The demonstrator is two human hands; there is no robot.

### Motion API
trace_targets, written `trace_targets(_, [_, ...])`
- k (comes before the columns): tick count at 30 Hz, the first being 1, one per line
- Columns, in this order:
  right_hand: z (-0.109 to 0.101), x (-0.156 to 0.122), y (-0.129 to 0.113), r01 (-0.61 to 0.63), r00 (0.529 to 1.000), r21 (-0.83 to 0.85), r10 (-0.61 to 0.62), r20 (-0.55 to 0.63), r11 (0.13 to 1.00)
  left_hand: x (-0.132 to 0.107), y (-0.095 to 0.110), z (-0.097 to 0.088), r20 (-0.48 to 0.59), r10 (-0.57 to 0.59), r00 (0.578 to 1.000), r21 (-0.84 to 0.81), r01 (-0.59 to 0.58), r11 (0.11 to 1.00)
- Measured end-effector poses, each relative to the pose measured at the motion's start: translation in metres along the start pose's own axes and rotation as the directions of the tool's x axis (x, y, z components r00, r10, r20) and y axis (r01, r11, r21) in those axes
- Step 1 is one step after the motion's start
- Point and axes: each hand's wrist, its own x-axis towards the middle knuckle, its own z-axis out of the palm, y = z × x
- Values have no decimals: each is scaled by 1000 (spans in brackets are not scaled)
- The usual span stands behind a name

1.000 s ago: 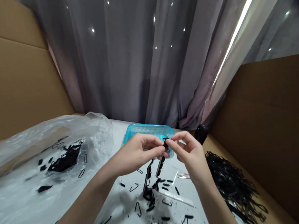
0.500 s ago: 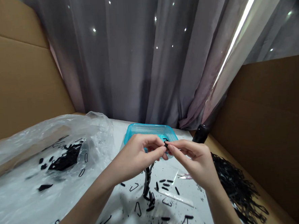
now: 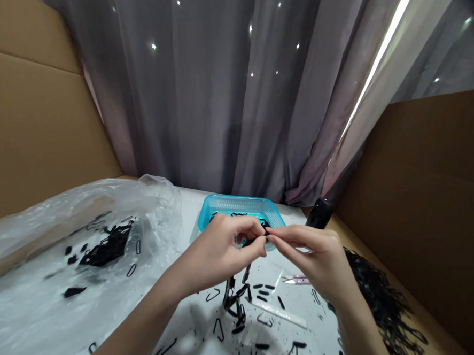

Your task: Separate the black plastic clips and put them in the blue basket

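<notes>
Our right hand (image 3: pixel 320 253) pinches a small black piece (image 3: pixel 266 231), thumb and forefinger drawn nearly together. Our left hand (image 3: pixel 235 244) has its grip closed on the same piece, forefinger curled over and thumb below; much of it is hidden by our fingers. We hold it up in front of the blue basket (image 3: pixel 242 204), above the table (image 3: pixel 198 330). Both forearms reach forward and inward, the left palm turned inward, the right hand lying low with its fingers pointing left. Beneath our hands a black segmented strip (image 3: pixel 229 293) shows above the scattered black bits, near the pink-handled scissors (image 3: pixel 297 280). Compared with a second ago, our right hand has sunk and flattened, and its wrist sits farther right, while our left hand stays about where it was.
</notes>
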Motion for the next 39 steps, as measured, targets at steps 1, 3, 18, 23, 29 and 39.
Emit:
trace_targets(1, [0, -1, -1, 26, 1000, -50, -26, 4, 998, 0, -1, 2, -9, 2, 1000, 32, -2, 999])
trace_targets(3, [1, -2, -4, 62, 998, -122, -61, 13, 991, -1, -1, 5, -32, 6, 999, 94, -3, 996])
trace_targets(18, [15, 0, 1, 177, 974, -183, -199, -112, 967, 0, 0, 12, -123, 97, 988, 168, -75, 983])
trace_targets(23, [2, 0, 2, 46, 999, -15, -46, 8, 999, -2, 1, 5, -63, 31, 998, 98, -24, 995])
trace_targets(29, [-4, -1, 0, 39, 997, -40, -37, 62, 998, -2, 4, 5, -35, 80, 996, 125, -75, 989])
trace_targets(39, [6, -1, -3, -35, 998, 123, 40, -38, 992, -3, 7, 5, -67, 63, 996, 43, -60, 997])
